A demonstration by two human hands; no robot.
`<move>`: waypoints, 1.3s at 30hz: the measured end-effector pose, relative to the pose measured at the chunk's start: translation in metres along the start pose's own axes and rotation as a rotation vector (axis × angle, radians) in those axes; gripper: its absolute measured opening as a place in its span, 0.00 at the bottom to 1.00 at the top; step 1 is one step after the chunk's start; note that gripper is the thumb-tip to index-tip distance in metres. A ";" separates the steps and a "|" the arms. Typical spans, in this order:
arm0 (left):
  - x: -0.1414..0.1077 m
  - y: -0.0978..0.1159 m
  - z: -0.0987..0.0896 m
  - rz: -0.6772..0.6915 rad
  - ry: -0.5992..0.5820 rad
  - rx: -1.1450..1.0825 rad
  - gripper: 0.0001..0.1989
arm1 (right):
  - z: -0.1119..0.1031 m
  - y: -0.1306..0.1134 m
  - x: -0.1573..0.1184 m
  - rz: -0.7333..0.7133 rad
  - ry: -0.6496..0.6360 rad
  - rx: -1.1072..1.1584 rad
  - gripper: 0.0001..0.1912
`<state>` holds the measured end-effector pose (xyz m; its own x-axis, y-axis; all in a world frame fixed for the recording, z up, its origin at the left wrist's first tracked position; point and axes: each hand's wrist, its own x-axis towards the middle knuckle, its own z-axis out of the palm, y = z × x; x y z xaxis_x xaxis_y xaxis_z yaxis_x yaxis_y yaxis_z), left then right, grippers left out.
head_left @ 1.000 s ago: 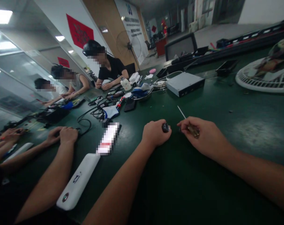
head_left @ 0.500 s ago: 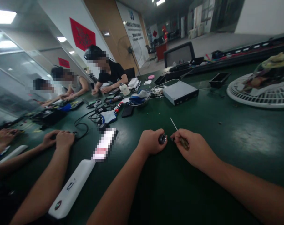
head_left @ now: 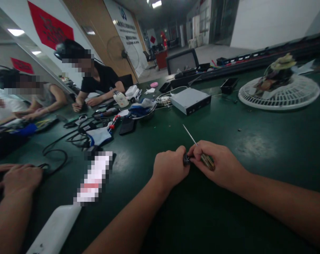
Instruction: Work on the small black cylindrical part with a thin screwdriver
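My left hand [head_left: 170,165] is wrapped round a small dark cylindrical part [head_left: 186,159], whose end faces my other hand; most of it is hidden by the fingers. My right hand [head_left: 218,160] holds a screwdriver [head_left: 207,161] with a ribbed yellowish handle against the palm, its thin metal shaft pointing up and away to the left. The right thumb and forefinger pinch at the end of the dark part, where a small black piece is barely visible. Both hands meet just above the green table [head_left: 176,211].
A grey disc drive [head_left: 191,100] lies ahead, with a white fan grille [head_left: 278,93] to the right. Blue-white gloves [head_left: 142,107], a black phone [head_left: 127,126] and cables lie left. Another person's hand [head_left: 22,178] rests at the far left beside a white device [head_left: 55,229]. People sit opposite.
My right fingers have come in to the end of the dark part in my left hand, closing the gap. The view has turned to the right.
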<state>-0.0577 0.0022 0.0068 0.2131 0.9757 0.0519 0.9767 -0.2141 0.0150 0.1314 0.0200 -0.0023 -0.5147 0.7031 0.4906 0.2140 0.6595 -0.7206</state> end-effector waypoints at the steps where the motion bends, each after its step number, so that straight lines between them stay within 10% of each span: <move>1: 0.000 0.001 -0.001 0.009 -0.010 -0.010 0.13 | 0.000 0.000 0.000 0.008 0.003 0.006 0.11; 13: -0.001 0.002 -0.001 0.087 -0.037 -0.133 0.13 | -0.007 -0.004 -0.001 0.308 -0.004 0.006 0.08; 39: 0.000 -0.005 0.000 0.383 -0.011 -0.155 0.09 | -0.008 -0.010 0.001 0.386 -0.098 -0.109 0.08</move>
<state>-0.0624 0.0028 0.0066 0.5617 0.8242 0.0719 0.8114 -0.5658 0.1468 0.1356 0.0167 0.0092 -0.4549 0.8793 0.1414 0.4909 0.3800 -0.7840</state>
